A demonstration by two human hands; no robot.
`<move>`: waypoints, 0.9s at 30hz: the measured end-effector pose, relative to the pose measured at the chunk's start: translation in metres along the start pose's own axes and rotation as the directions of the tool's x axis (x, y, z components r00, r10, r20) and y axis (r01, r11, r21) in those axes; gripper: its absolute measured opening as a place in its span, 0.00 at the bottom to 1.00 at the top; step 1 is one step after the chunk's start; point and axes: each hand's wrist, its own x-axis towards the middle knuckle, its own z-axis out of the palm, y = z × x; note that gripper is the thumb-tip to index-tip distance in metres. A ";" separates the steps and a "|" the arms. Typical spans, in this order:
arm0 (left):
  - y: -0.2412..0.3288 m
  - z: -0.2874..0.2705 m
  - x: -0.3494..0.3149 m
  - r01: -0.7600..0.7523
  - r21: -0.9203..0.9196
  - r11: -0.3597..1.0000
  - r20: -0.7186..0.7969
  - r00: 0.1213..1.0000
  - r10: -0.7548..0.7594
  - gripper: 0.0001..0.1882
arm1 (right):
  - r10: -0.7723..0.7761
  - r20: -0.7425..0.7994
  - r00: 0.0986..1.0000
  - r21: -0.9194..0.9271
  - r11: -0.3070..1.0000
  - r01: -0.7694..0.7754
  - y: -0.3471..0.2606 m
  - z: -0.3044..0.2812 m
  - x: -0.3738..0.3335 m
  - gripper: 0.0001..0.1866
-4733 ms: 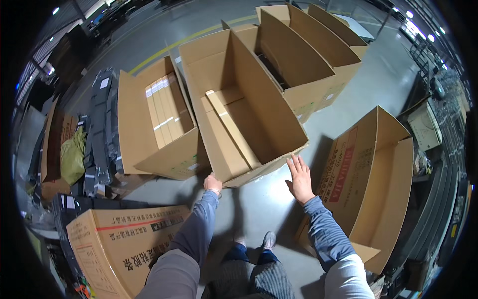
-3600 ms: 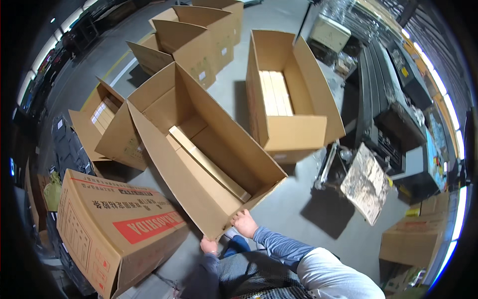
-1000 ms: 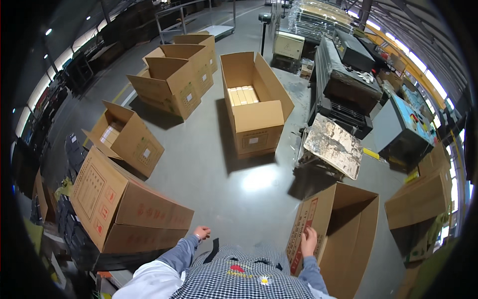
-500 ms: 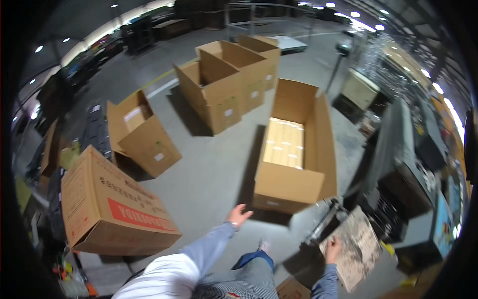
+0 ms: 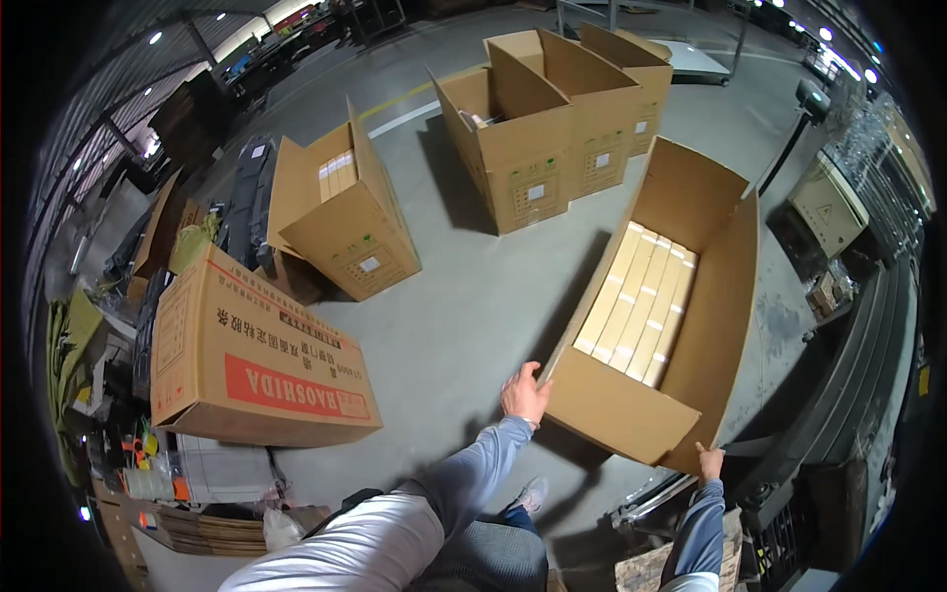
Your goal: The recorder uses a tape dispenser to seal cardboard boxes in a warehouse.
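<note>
In front of me, to the right, stands a large open cardboard box (image 5: 621, 414) with its flaps up. Several long, slim tan cartons (image 5: 641, 301) with white bands lie side by side inside it. My left hand (image 5: 527, 395) holds the box's near left corner, fingers bent against the edge. At the near right corner, my right hand (image 5: 709, 461) grips the cardboard edge, its fingers partly hidden.
To the left are a big printed carton (image 5: 266, 365) with a red panel and an open box (image 5: 345, 222) holding similar slim cartons. Several open boxes (image 5: 538, 148) stand in a row farther back. Dark machinery (image 5: 838, 395) lines the right side. A worn board (image 5: 681, 553) lies by my right forearm.
My left hand has reached forward onto the box's near left corner. My right hand has moved from beside the worn board to the near right corner. The view has shifted leftward.
</note>
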 end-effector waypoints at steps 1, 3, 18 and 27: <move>0.008 0.001 0.002 -0.196 0.023 0.980 -0.103 0.975 0.197 0.32 | 0.023 -0.044 0.999 -0.073 0.997 -0.027 0.014 -0.007 0.006 0.24; -0.009 0.006 0.006 -0.221 0.290 0.931 -0.094 0.962 0.258 0.38 | 0.077 -0.014 0.997 0.060 0.995 -0.076 -0.007 0.001 0.007 0.23; -0.232 -0.121 -0.002 -0.176 0.122 0.977 0.159 0.975 0.156 0.11 | -0.309 0.099 0.946 0.015 0.951 0.309 -0.098 0.121 -0.289 0.18; -0.453 -0.318 -0.143 0.269 0.283 0.921 0.022 0.958 -0.286 0.15 | -0.321 0.731 0.602 0.318 0.941 0.116 -0.155 0.262 -0.611 0.10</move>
